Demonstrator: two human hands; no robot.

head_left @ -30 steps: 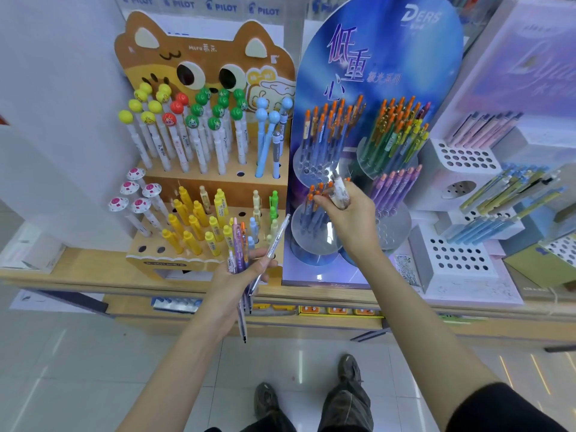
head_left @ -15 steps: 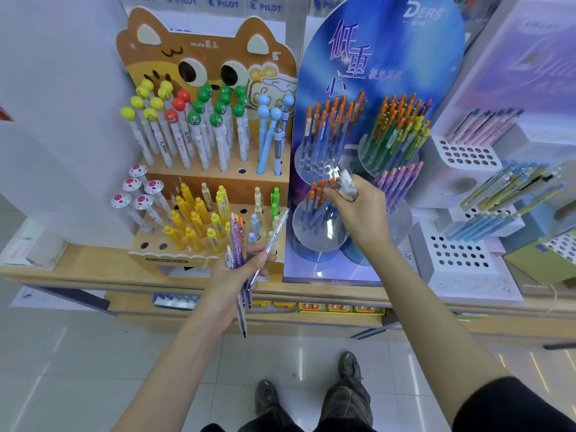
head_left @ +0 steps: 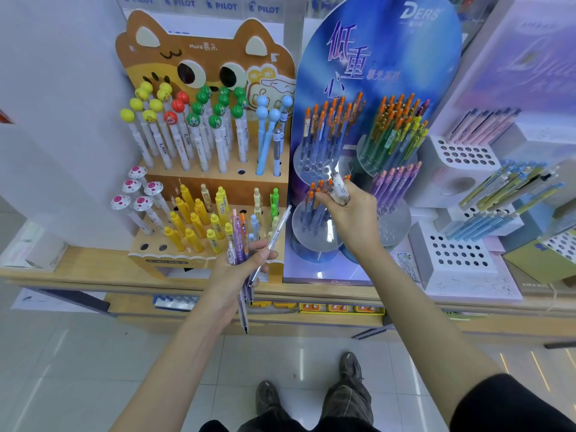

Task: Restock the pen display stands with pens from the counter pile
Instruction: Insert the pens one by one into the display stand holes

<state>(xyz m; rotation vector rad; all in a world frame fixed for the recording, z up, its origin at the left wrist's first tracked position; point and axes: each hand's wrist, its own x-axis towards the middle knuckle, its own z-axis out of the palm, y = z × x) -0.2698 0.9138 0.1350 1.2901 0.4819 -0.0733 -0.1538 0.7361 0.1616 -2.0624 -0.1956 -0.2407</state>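
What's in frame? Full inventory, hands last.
cat display stand: one, brown-orange, counter left; ball-topped, yellow and mushroom-topped pens
DERS display stand: one, blue, centre; orange-, green- and purple-capped pens in round clear tiers
white perforated holders: several, right; pastel pens
counter: one, wood
floor: pale tile
pen bundle: several, mixed colours, in left grip
clear pen: one, in right grip
shoes: two, dark
left hand: holds bundle
right hand: at DERS stand

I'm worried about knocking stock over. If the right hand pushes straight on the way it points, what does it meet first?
Probably the orange-capped pens in the lower-left clear holder of the blue stand: the right hand and its pen sit beside them, though depth is unclear.
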